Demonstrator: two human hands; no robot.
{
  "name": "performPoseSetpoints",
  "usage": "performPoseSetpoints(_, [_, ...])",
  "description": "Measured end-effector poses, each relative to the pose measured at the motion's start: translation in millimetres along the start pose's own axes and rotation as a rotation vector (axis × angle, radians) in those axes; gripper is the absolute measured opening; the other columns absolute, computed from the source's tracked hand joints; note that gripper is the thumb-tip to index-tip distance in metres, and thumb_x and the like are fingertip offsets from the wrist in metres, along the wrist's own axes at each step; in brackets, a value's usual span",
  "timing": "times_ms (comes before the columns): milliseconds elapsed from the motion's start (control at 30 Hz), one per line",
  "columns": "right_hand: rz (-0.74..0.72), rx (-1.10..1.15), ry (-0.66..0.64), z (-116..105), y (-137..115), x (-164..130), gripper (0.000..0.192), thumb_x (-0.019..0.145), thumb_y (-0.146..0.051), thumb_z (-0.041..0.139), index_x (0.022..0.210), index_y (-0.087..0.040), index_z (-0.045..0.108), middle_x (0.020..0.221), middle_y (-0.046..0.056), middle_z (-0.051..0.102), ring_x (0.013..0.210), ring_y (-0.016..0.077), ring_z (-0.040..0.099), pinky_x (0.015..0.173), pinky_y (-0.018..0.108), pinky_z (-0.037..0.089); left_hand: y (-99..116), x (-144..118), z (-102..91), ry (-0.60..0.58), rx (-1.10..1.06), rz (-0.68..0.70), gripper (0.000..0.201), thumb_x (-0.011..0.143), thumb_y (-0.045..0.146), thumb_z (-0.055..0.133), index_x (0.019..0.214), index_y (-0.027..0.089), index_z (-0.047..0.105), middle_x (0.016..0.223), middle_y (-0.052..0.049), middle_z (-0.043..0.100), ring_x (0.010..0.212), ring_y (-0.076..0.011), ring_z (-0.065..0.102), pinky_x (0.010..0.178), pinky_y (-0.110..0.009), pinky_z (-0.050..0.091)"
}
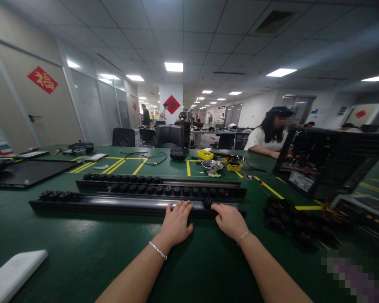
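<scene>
Where the green table (82, 248) fills the lower view, yellow lines mark off squares on its far half, and a long office with ceiling lights, glass walls and red diamond signs runs away behind it. At the near left corner lies a white tablet (14, 275), and farther back on the left a dark flat tray (28, 171) rests near a phone (96, 157). Two long black rails stretch across the middle: the near rail (113, 205) carries a few black knobs at its left end, and the far rail (159, 187) carries a full row of them. The left hand (177, 223) lies flat on the near rail's front edge, fingers spread and loose, gripping nothing. Just beside it, the right hand (230, 219) rests on the same rail, its fingertips touching a black knob (207, 203) seated there; whether they pinch it cannot be told. Both wrists wear thin bracelets. Behind the rails sit a yellow box (205, 154) and a metal bowl (212, 165). To the right a heap of loose black knobs (290, 219) lies on the table, near an open computer case (328, 162), and a person in white (265, 139) sits at the far side.
</scene>
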State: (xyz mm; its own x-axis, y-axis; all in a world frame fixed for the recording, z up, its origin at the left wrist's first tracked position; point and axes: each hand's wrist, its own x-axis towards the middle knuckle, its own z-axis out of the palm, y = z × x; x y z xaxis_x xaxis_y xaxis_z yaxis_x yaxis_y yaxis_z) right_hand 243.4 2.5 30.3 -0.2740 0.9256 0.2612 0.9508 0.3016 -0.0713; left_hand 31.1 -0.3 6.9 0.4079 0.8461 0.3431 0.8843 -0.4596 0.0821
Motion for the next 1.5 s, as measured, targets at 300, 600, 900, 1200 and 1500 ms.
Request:
performPoseSetpoints(300, [0.023, -0.007, 0.014, -0.1, 6.4, -0.8, 0.036, 0.075, -0.013, 0.039, 0.102, -0.023, 0.060, 0.095, 0.002, 0.065, 0.088, 0.0155, 0.057, 0.079, 0.025, 0.037, 0.6, -0.3, 1.3, 0.017, -0.006, -0.003, 0.059, 0.075, 0.038, 0.048, 0.132, 0.028, 0.033, 0.139, -0.004, 0.040, 0.128, -0.0243, 0.032, 0.106, -0.052, 0.016])
performPoseSetpoints(600, [0.031, -0.001, 0.013, -1.9, 9.1, -1.5, 0.036, 0.076, -0.013, 0.038, 0.101, -0.024, 0.062, 0.098, 0.002, 0.065, 0.092, 0.0151, 0.057, 0.083, 0.026, 0.038, 0.2, -0.2, 1.2, 0.009, -0.009, 0.000, 0.059, 0.076, 0.038, 0.047, 0.132, 0.028, 0.032, 0.140, -0.005, 0.040, 0.128, -0.0247, 0.032, 0.105, -0.051, 0.017])
performPoseSetpoints(900, [0.052, 0.011, 0.047, -0.1, 17.3, -3.5, 0.034, 0.077, -0.015, 0.038, 0.098, -0.024, 0.063, 0.099, 0.001, 0.066, 0.092, 0.0153, 0.057, 0.083, 0.027, 0.039, -0.5, 0.2, 0.8, -0.003, -0.012, -0.002, 0.059, 0.076, 0.040, 0.045, 0.133, 0.029, 0.032, 0.140, -0.004, 0.040, 0.129, -0.0237, 0.031, 0.106, -0.052, 0.016])
performPoseSetpoints(1200, [0.074, -0.005, 0.044, -2.9, 19.2, -3.4, 0.035, 0.077, -0.014, 0.039, 0.097, -0.023, 0.065, 0.100, 0.002, 0.066, 0.094, 0.0155, 0.057, 0.085, 0.027, 0.039, -2.2, 0.2, 3.7, 0.017, -0.037, 0.011, 0.058, 0.076, 0.039, 0.045, 0.132, 0.029, 0.032, 0.139, -0.002, 0.040, 0.128, -0.0231, 0.032, 0.106, -0.052, 0.016])
performPoseSetpoints(1500, [0.096, 0.001, 0.083, -2.2, 24.3, -5.0, 0.034, 0.077, -0.015, 0.037, 0.092, -0.023, 0.067, 0.094, 0.001, 0.067, 0.089, 0.0157, 0.057, 0.082, 0.027, 0.039, -2.5, -0.1, 4.3, 0.023, -0.050, 0.015, 0.058, 0.075, 0.039, 0.045, 0.131, 0.029, 0.032, 0.139, -0.002, 0.041, 0.128, -0.0236, 0.032, 0.106, -0.053, 0.015])
